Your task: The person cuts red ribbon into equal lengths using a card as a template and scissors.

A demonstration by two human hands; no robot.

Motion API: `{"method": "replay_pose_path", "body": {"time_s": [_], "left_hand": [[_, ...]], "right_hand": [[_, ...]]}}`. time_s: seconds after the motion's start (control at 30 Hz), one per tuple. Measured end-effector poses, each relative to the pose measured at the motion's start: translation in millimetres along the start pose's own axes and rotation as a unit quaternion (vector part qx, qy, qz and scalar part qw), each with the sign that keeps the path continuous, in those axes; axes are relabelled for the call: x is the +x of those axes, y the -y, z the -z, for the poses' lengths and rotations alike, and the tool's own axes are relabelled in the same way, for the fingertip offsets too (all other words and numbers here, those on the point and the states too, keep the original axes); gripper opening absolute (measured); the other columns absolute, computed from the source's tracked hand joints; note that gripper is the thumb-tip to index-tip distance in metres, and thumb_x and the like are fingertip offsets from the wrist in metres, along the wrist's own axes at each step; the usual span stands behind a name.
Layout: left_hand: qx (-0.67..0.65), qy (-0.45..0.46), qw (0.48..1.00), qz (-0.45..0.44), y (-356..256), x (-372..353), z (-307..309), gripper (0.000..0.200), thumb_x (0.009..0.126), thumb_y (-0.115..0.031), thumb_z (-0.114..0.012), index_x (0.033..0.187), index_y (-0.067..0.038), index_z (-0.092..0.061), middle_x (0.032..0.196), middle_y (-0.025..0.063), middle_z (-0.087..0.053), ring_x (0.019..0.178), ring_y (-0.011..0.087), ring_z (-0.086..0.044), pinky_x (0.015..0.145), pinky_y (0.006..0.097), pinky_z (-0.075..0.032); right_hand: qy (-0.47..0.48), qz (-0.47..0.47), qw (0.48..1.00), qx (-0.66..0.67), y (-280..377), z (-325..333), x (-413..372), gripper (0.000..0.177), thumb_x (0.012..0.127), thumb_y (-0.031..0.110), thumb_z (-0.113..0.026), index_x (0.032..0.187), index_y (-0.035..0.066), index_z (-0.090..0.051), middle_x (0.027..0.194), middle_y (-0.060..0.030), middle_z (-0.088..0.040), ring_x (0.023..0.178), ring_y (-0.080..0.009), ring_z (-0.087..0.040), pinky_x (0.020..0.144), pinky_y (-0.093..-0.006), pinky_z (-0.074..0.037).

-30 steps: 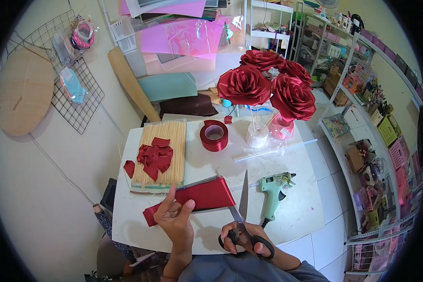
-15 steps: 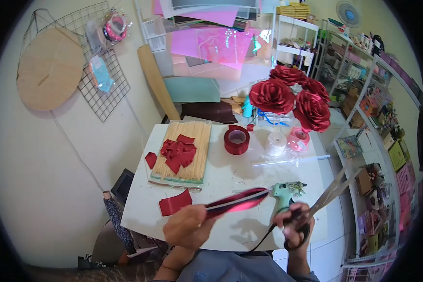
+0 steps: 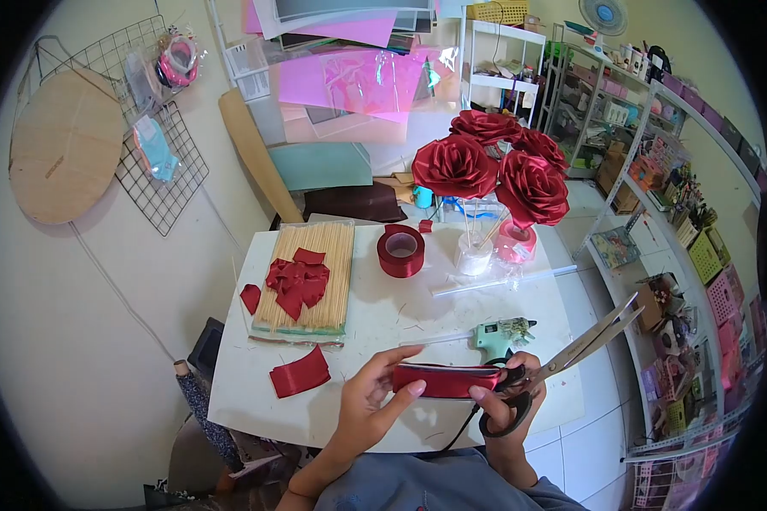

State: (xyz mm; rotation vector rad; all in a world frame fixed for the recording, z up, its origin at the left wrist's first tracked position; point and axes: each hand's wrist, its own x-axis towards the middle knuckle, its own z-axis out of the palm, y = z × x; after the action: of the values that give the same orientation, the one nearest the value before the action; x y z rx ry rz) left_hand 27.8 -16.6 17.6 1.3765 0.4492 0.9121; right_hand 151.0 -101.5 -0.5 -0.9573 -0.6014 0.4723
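A folded band of dark red satin ribbon (image 3: 447, 383) is held level over the front of the table. My left hand (image 3: 368, 400) pinches its left end between thumb and fingers. At the right end, the thumb of my right hand (image 3: 520, 430) presses on the ribbon. That same hand keeps a pair of scissors (image 3: 584, 347) hooked by the dark handles, blades parted and pointing up to the right. Behind the ribbon lies a mint-green glue gun (image 3: 493, 339). A cut piece of red ribbon (image 3: 300, 375) rests on the table to the left.
Red petal pieces (image 3: 298, 283) lie on a pack of wooden sticks (image 3: 337, 255). A ribbon roll (image 3: 400, 264) sits mid-table. Several red ribbon roses (image 3: 456, 166) stand at the back right near a pink roll (image 3: 516, 243). Loaded shelves (image 3: 631, 196) line the right side.
The ribbon has turned from slanted to level, and my right hand has moved in to touch its right end. The scissors have come left with it. The whole view has shifted slightly.
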Motion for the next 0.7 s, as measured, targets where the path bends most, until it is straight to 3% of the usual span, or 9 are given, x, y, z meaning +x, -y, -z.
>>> {"method": "replay_pose_path", "body": {"time_s": [0.07,0.17,0.37,0.43,0.57,0.6,0.63,0.67,0.7], "left_hand": [[-0.043,0.027,0.998,0.03,2.1,1.9,-0.3,0.029,0.079,-0.002,-0.048,0.106,0.005,-0.042,0.093,0.009,-0.052,0.088,0.0105,-0.047,0.078,0.0209,-0.035],[-0.02,0.066,0.997,-0.017,8.6,2.7,-1.0,0.019,0.085,-0.006,-0.037,0.1,0.004,-0.042,0.098,0.0102,-0.046,0.091,0.0108,-0.042,0.082,0.0219,-0.031],[0.081,-0.038,0.996,-0.009,27.1,-1.2,-4.2,0.018,0.086,-0.01,-0.031,0.093,0.002,-0.042,0.074,0.0047,-0.047,0.066,0.0081,-0.044,0.062,0.0198,-0.036],[0.065,-0.075,0.994,-0.056,38.1,0.1,-4.0,0.017,0.087,-0.013,-0.032,0.092,0.0,-0.043,0.065,0.0002,-0.043,0.055,0.0047,-0.036,0.049,0.0183,-0.031],[0.011,-0.169,0.985,-0.038,43.1,11.2,1.6,0.021,0.088,-0.021,-0.033,0.095,-0.003,-0.043,0.068,-0.0029,-0.042,0.053,0.0014,-0.031,0.044,0.0159,-0.025],[-0.018,-0.188,0.982,-0.019,46.0,14.1,6.9,0.023,0.088,-0.021,-0.033,0.099,-0.003,-0.042,0.076,-0.001,-0.046,0.059,0.0026,-0.039,0.049,0.0159,-0.033],[-0.081,-0.196,0.977,-0.015,44.7,17.5,8.2,0.024,0.088,-0.021,-0.033,0.102,-0.002,-0.041,0.082,0.0011,-0.048,0.067,0.0048,-0.044,0.057,0.0183,-0.037],[-0.143,-0.203,0.969,-0.013,43.1,21.2,9.8,0.026,0.089,-0.02,-0.033,0.104,-0.002,-0.041,0.089,0.0032,-0.05,0.075,0.0071,-0.049,0.064,0.0207,-0.042],[-0.142,-0.207,0.968,-0.014,42.8,23.1,12.1,0.026,0.089,-0.02,-0.033,0.104,-0.002,-0.041,0.089,0.0032,-0.05,0.075,0.0071,-0.049,0.064,0.0207,-0.042]], "right_hand": [[-0.005,0.013,0.999,-0.029,-1.2,0.2,-0.2,0.042,0.056,-0.005,-0.068,0.088,0.002,-0.041,0.064,-0.005,-0.053,0.061,-0.0087,-0.052,0.057,-0.0189,-0.041],[-0.019,0.026,0.997,-0.072,-6.4,3.2,-2.0,0.042,0.057,-0.004,-0.069,0.088,0.002,-0.041,0.063,-0.0067,-0.055,0.061,-0.0096,-0.053,0.058,-0.0194,-0.041],[0.02,0.006,0.999,-0.026,-10.3,0.1,0.0,0.042,0.059,-0.007,-0.068,0.09,0.0,-0.041,0.07,-0.0135,-0.059,0.067,-0.011,-0.056,0.06,-0.0207,-0.042],[0.028,-0.002,0.999,-0.024,-8.4,-2.9,1.5,0.041,0.059,-0.007,-0.067,0.09,0.0,-0.041,0.07,-0.0132,-0.059,0.068,-0.0112,-0.056,0.06,-0.021,-0.042],[0.056,-0.044,0.997,-0.021,-3.5,-3.2,4.9,0.042,0.061,-0.009,-0.065,0.094,-0.002,-0.041,0.07,-0.0129,-0.059,0.067,-0.0127,-0.056,0.06,-0.0212,-0.043],[0.064,-0.064,0.996,-0.009,-2.8,-0.8,5.8,0.043,0.061,-0.009,-0.064,0.096,-0.002,-0.04,0.07,-0.013,-0.059,0.066,-0.0132,-0.056,0.06,-0.0211,-0.043],[0.12,-0.089,0.988,-0.028,-4.7,12.2,3.9,0.043,0.066,0.005,-0.065,0.1,-0.003,-0.04,0.07,-0.0115,-0.056,0.065,-0.0127,-0.053,0.06,-0.0222,-0.041],[0.123,-0.09,0.988,-0.026,-3.4,17.8,3.5,0.043,0.066,0.005,-0.065,0.1,-0.003,-0.04,0.07,-0.0115,-0.056,0.065,-0.0127,-0.053,0.06,-0.0222,-0.041],[0.201,-0.154,0.967,0.036,-0.5,21.4,2.9,0.046,0.067,0.016,-0.065,0.101,-0.004,-0.041,0.07,-0.0101,-0.054,0.065,-0.0121,-0.051,0.06,-0.0225,-0.039]]}}
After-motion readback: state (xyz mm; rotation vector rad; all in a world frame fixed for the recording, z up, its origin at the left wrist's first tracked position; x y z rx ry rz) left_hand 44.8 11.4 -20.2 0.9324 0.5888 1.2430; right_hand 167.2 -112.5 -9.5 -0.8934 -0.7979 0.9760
